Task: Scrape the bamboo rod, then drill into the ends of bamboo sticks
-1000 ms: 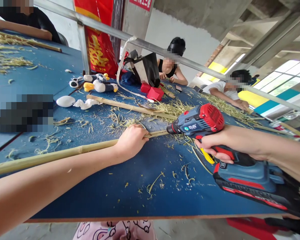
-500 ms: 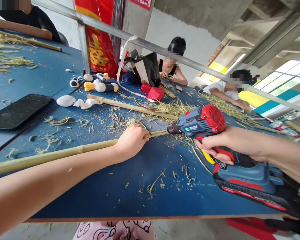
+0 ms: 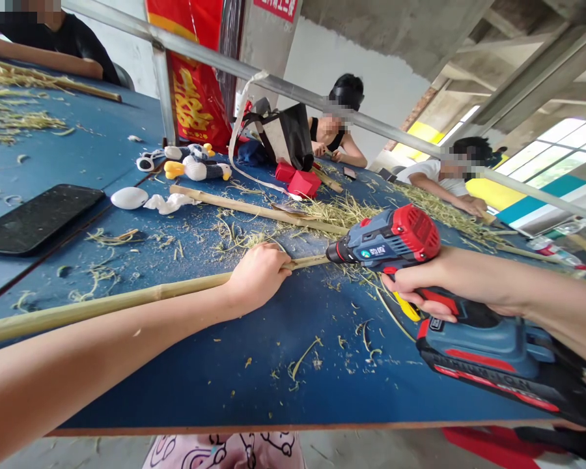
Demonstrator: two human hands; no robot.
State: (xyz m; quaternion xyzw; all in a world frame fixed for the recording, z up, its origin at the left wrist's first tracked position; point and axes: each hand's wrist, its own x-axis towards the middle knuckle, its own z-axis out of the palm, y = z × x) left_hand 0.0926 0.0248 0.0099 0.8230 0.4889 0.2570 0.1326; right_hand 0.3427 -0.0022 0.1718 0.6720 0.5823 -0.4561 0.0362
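Observation:
My left hand (image 3: 256,273) is wrapped round a long bamboo pole (image 3: 102,305) that lies across the blue table (image 3: 215,378), gripping it near its right end. My right hand (image 3: 434,280) grips the handle of a blue and red cordless drill (image 3: 395,238). The drill's nose meets the tip of the pole, just right of my left hand. Its battery base (image 3: 488,355) hangs low at the right. Bamboo shavings lie scattered under both hands.
A second bamboo pole (image 3: 254,210) lies farther back. A black phone (image 3: 34,218) rests at the left. Plush ducks (image 3: 195,168), red boxes (image 3: 297,179) and a black bag (image 3: 286,133) stand beyond. Three other people sit round the table. A metal rail (image 3: 322,104) crosses overhead.

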